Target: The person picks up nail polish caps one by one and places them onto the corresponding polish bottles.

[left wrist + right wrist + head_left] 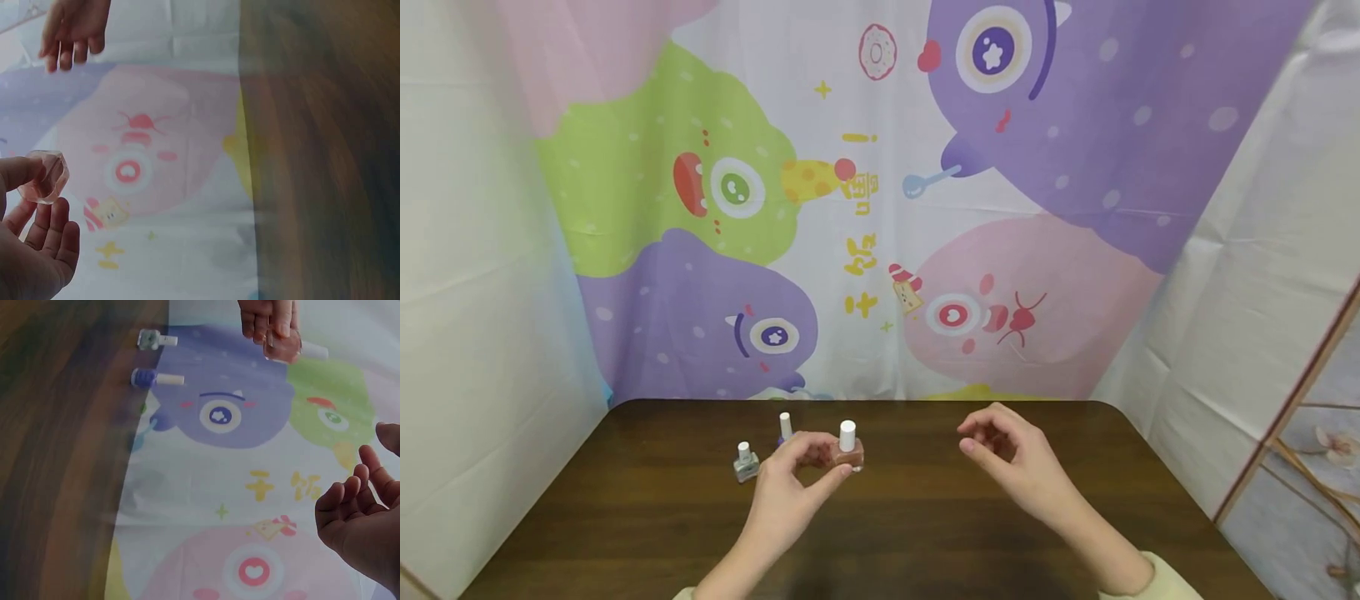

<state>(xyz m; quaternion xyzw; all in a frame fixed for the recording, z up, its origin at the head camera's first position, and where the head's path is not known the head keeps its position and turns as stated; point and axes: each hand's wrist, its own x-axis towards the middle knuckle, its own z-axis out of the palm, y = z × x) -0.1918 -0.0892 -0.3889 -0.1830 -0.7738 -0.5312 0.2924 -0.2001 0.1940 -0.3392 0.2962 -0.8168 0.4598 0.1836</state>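
Observation:
My left hand pinches a nail polish bottle by its glass body, between thumb and fingers, above the dark table. The bottle is upright, with brownish-pink polish and a white cap. In the left wrist view the clear glass base of this bottle faces the camera. My right hand hovers to the right, fingers loosely bent and nothing between them; the right wrist view shows the same right hand apart from the bottle.
A greenish-grey nail polish bottle stands on the table left of my left hand. Behind that hand, a purple nail polish bottle is partly hidden in the head view. A cartoon-printed curtain hangs along the table's far edge.

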